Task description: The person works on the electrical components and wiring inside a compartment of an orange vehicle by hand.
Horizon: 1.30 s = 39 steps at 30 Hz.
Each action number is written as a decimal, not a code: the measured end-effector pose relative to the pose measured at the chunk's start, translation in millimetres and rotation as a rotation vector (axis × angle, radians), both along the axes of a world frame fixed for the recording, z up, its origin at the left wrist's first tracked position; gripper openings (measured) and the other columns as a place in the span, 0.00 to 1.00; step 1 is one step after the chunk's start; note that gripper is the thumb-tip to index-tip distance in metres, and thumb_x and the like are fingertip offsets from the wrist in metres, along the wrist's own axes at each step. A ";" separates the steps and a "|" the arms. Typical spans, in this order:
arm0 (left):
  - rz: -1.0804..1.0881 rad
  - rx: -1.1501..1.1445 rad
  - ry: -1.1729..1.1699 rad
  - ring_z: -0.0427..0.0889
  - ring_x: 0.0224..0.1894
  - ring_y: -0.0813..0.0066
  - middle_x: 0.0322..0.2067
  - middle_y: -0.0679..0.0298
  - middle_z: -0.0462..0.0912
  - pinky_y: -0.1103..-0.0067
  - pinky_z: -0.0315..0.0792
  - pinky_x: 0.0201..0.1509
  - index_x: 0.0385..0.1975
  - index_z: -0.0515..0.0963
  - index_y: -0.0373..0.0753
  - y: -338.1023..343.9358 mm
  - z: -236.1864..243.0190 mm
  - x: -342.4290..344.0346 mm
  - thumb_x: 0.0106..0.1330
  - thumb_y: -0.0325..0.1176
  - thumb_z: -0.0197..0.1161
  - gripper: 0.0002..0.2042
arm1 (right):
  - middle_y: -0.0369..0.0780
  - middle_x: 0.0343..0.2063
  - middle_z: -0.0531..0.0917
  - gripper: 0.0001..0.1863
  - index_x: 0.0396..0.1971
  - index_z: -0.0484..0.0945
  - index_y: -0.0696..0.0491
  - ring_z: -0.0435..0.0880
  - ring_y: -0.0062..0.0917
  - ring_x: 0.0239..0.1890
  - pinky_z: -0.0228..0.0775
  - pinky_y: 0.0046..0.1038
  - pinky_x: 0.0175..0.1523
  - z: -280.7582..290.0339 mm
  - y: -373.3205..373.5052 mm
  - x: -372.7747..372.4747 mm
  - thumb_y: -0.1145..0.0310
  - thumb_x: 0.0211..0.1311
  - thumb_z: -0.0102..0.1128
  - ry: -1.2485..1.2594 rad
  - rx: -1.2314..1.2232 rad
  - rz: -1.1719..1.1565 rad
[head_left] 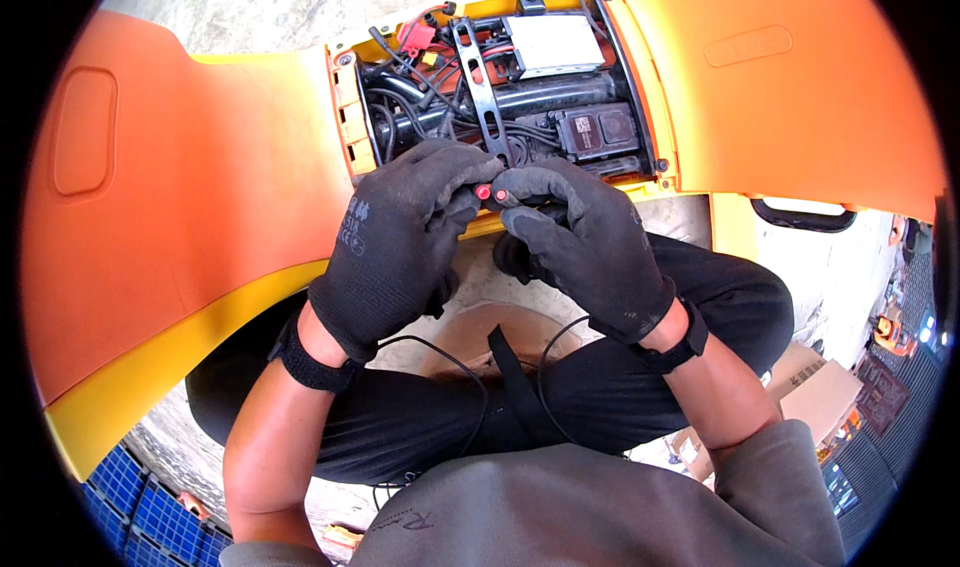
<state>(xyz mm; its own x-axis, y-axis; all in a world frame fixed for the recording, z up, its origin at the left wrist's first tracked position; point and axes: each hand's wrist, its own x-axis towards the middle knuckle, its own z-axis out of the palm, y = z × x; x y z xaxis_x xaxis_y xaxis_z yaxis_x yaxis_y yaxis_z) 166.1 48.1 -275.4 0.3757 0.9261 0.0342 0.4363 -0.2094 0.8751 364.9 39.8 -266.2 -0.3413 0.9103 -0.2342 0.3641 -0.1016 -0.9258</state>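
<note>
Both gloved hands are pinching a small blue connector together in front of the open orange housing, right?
Not quite: the small connector is red, not blue. The head view shows the black-gloved left hand and black-gloved right hand pinching it together in front of the open orange plastic housing.

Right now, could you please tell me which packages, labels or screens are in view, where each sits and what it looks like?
Silver-grey rectangular labelled module: top of the open orange housing's compartment, flat.
Black square box with a pale label: right side of the compartment, below the silver module.
Brown cardboard box: on the floor at lower right, beside the person's knee.
White print on the black left glove: back of the hand.
No screens visible.
</note>
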 end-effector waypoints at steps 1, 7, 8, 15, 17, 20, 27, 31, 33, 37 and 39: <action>0.000 0.002 0.005 0.82 0.44 0.54 0.41 0.51 0.82 0.69 0.76 0.50 0.44 0.79 0.32 -0.3 -0.6 -0.1 0.59 0.20 0.61 0.13 | 0.46 0.37 0.82 0.10 0.41 0.79 0.57 0.83 0.36 0.40 0.74 0.32 0.45 -0.2 0.0 0.0 0.73 0.59 0.61 0.009 -0.007 -0.001; -0.002 -0.020 0.018 0.83 0.45 0.55 0.41 0.52 0.83 0.70 0.76 0.51 0.45 0.79 0.33 -0.5 -0.6 -1.0 0.61 0.22 0.60 0.12 | 0.46 0.38 0.82 0.09 0.41 0.79 0.57 0.83 0.36 0.40 0.74 0.32 0.46 -0.4 -1.7 -0.7 0.72 0.61 0.60 0.031 -0.037 -0.008; 0.004 -0.010 0.017 0.83 0.43 0.54 0.41 0.51 0.82 0.69 0.76 0.50 0.45 0.79 0.33 -1.3 -0.8 -0.6 0.60 0.22 0.61 0.12 | 0.46 0.38 0.82 0.09 0.41 0.79 0.57 0.83 0.36 0.40 0.74 0.32 0.46 -0.4 -1.3 -1.2 0.71 0.62 0.59 0.033 -0.046 -0.004; -0.009 0.051 0.065 0.83 0.40 0.53 0.39 0.50 0.82 0.68 0.77 0.46 0.45 0.79 0.33 1.7 3.4 -0.6 0.61 0.23 0.61 0.12 | 0.47 0.38 0.82 0.12 0.44 0.79 0.58 0.83 0.38 0.40 0.74 0.33 0.46 0.9 -0.7 0.5 0.67 0.66 0.56 0.025 -0.011 -0.003; -0.009 0.042 0.072 0.83 0.40 0.53 0.39 0.51 0.82 0.68 0.77 0.45 0.45 0.79 0.34 1.6 4.7 -1.0 0.61 0.24 0.61 0.12 | 0.47 0.37 0.82 0.13 0.45 0.79 0.58 0.83 0.39 0.40 0.74 0.34 0.46 3.8 0.0 1.6 0.68 0.66 0.55 0.012 -0.030 0.008; -0.035 0.043 0.136 0.83 0.39 0.53 0.39 0.51 0.82 0.68 0.77 0.43 0.45 0.79 0.35 1.4 6.2 -1.4 0.61 0.24 0.60 0.12 | 0.48 0.37 0.82 0.13 0.46 0.79 0.58 0.83 0.40 0.39 0.74 0.35 0.46 1.9 1.8 4.8 0.68 0.66 0.54 -0.098 0.112 0.078; -0.065 0.128 0.220 0.83 0.40 0.52 0.39 0.53 0.82 0.66 0.77 0.43 0.43 0.79 0.37 -1.4 2.6 -2.5 0.56 0.20 0.59 0.14 | 0.42 0.34 0.81 0.14 0.49 0.76 0.59 0.79 0.25 0.34 0.74 0.27 0.42 1.9 3.3 9.6 0.68 0.70 0.50 -0.023 -0.026 0.125; -0.091 0.104 0.228 0.82 0.41 0.52 0.40 0.51 0.81 0.68 0.77 0.45 0.44 0.78 0.34 -0.5 2.1 -5.0 0.55 0.23 0.61 0.15 | 0.45 0.32 0.81 0.11 0.42 0.77 0.59 0.81 0.32 0.31 0.74 0.31 0.41 3.8 1.9 5.3 0.67 0.69 0.53 0.076 -0.155 0.028; -0.106 0.145 0.245 0.82 0.42 0.52 0.40 0.52 0.82 0.67 0.77 0.46 0.44 0.79 0.35 0.5 0.2 -6.9 0.54 0.24 0.61 0.16 | 0.43 0.30 0.80 0.10 0.41 0.77 0.59 0.81 0.28 0.29 0.74 0.29 0.38 6.5 2.4 4.9 0.67 0.69 0.53 0.111 -0.199 -0.009; -0.118 0.196 0.333 0.81 0.43 0.53 0.41 0.54 0.82 0.67 0.76 0.47 0.45 0.79 0.36 -0.7 -1.6 -7.7 0.53 0.25 0.62 0.17 | 0.41 0.28 0.79 0.09 0.40 0.77 0.58 0.80 0.24 0.28 0.72 0.28 0.35 2.9 3.5 6.5 0.69 0.69 0.54 0.090 -0.158 -0.006; -0.133 0.223 0.380 0.81 0.44 0.54 0.41 0.55 0.82 0.67 0.76 0.48 0.46 0.79 0.37 -0.9 -1.4 -8.2 0.53 0.25 0.62 0.17 | 0.41 0.27 0.79 0.09 0.41 0.77 0.59 0.79 0.24 0.27 0.72 0.28 0.34 1.1 3.2 7.5 0.69 0.68 0.54 0.061 -0.108 0.005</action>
<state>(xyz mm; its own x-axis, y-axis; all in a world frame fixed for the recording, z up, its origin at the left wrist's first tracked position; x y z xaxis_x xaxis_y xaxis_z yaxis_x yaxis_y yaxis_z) 157.8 47.2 -276.8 0.5152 0.8546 0.0641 0.6742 -0.4504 0.5853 372.4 43.0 -265.1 -0.3623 0.8792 -0.3094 0.3082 -0.2003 -0.9300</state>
